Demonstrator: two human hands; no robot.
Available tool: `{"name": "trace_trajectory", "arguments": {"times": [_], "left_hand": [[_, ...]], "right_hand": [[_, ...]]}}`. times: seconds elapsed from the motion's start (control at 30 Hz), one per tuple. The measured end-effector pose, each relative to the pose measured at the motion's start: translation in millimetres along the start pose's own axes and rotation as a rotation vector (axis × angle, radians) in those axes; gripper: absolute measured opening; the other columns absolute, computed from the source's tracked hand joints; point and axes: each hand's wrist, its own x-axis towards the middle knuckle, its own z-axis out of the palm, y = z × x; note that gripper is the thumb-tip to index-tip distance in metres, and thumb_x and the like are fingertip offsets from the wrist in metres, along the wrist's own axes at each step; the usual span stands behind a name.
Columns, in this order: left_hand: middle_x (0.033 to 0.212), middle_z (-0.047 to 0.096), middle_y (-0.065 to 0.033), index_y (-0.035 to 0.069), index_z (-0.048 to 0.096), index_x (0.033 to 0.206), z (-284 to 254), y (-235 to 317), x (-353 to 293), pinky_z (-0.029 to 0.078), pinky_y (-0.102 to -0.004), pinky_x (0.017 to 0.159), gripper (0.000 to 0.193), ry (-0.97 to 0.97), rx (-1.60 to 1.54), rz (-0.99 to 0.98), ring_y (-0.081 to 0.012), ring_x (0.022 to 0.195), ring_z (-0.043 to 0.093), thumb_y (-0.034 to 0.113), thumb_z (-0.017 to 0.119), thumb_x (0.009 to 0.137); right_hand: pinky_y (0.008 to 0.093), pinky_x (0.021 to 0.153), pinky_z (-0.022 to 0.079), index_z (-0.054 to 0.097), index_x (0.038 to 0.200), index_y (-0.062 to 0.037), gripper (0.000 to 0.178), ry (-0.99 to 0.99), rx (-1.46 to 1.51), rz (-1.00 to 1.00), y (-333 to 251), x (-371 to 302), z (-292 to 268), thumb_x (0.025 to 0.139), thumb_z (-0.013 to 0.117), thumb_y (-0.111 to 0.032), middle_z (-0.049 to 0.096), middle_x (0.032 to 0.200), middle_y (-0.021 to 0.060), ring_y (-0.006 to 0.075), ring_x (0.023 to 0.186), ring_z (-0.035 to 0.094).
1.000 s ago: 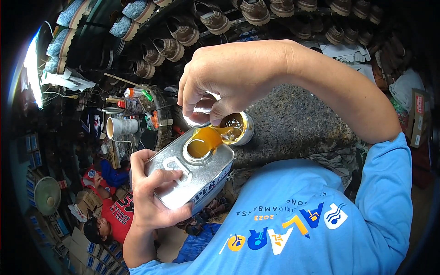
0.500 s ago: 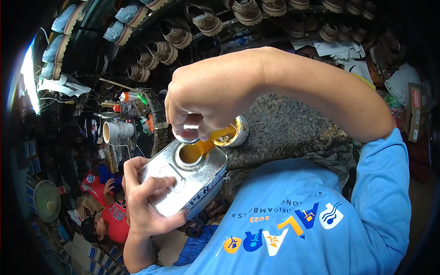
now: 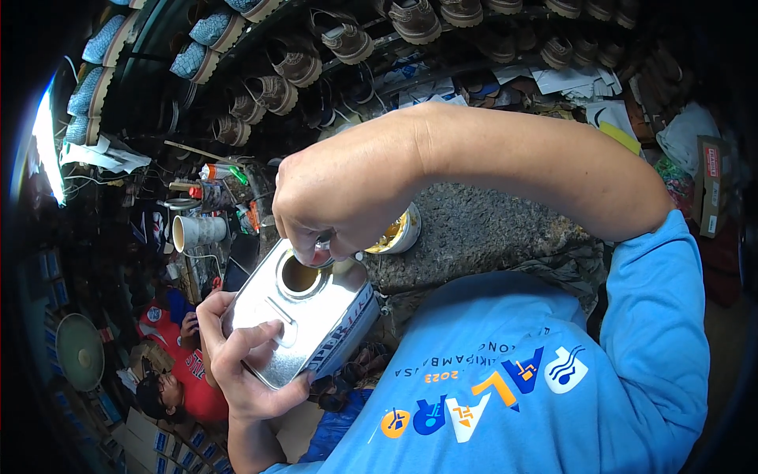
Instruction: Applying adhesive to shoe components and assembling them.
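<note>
My left hand (image 3: 249, 355) grips a silver rectangular metal can (image 3: 264, 340), its thumb near the bottom edge and a finger pressing the top by the wire handle. The can is tilted. Its round mouth (image 3: 300, 276) is uncovered, with amber liquid visible inside. Right at the far rim of the mouth, my right hand (image 3: 339, 205) is closed on a small round metal cap (image 3: 321, 254), mostly hidden by the fingers. Just beyond the can stands a white tub (image 3: 406, 234) with yellow glue-like stuff inside and on its rim, partly behind my right hand.
The tub stands on a rough dark work surface (image 3: 482, 221). Shoes (image 3: 347, 41) line racks at the back. A white mug (image 3: 199, 231) and cluttered tools are to the left. Another person in red (image 3: 189, 371) is at lower left, near a fan (image 3: 79, 352).
The yellow liquid that ran from the can's mouth toward the tub no longer flows. The can has shifted slightly left and away from the tub, and my right hand with the cap has moved lower.
</note>
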Motion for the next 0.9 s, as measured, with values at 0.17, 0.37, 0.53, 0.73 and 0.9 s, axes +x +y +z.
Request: {"name": "trace_trajectory", "arguments": {"times": [0.17,0.37,0.53,0.73,0.9], "left_hand": [[0.116,0.046,-0.0239,0.008,0.071,0.094,-0.5,-3.3,-10.1,0.046,-0.0502,0.093,0.062,0.078,0.028,0.045,-0.0391,0.109,0.053,0.040,0.085,0.043],[0.118,0.047,-0.0255,0.011,0.071,0.096,-8.3,-3.3,-18.5,0.047,-0.0525,0.094,0.062,0.100,0.018,0.062,-0.0418,0.111,0.053,0.041,0.084,0.044],[0.132,0.044,-0.0251,0.012,0.067,0.115,-26.1,-2.3,-43.8,0.045,-0.0530,0.103,0.070,0.214,-0.092,0.053,-0.0438,0.120,0.055,0.041,0.085,0.053],[0.137,0.036,-0.0330,0.016,0.057,0.132,-79.5,13.3,-66.7,0.048,-0.0555,0.102,0.080,0.258,-0.079,0.085,-0.0478,0.126,0.049,0.051,0.080,0.064],[0.143,0.033,-0.0356,0.018,0.059,0.138,-112.1,24.5,-84.4,0.048,-0.0576,0.101,0.084,0.279,0.020,0.121,-0.0478,0.130,0.043,0.056,0.076,0.065]], "right_hand": [[0.0428,0.088,0.051,0.075,0.082,-0.0001,0.008,0.069,0.010,-0.137,5.1,0.4,5.3,0.076,0.073,-0.005,0.072,0.088,0.0127,0.0318,0.088,0.069],[0.0419,0.090,0.049,0.074,0.077,-0.0034,0.004,0.081,-0.132,-0.145,13.9,-13.8,7.7,0.076,0.075,-0.008,0.070,0.084,0.0100,0.0299,0.088,0.067],[0.0397,0.083,0.051,0.077,0.082,-0.0056,0.006,-0.057,-0.135,0.089,46.4,-49.2,41.4,0.077,0.077,-0.007,0.071,0.096,0.0075,0.0287,0.089,0.061],[0.0399,0.091,0.054,0.077,0.087,-0.0025,0.013,0.381,-0.168,0.116,46.6,-73.5,82.5,0.077,0.080,-0.009,0.074,0.113,0.0114,0.0304,0.103,0.063],[0.0396,0.096,0.053,0.077,0.097,-0.0056,0.022,0.374,-0.213,0.221,46.0,-88.0,106.8,0.076,0.081,-0.010,0.070,0.123,0.0135,0.0299,0.109,0.062]]}}
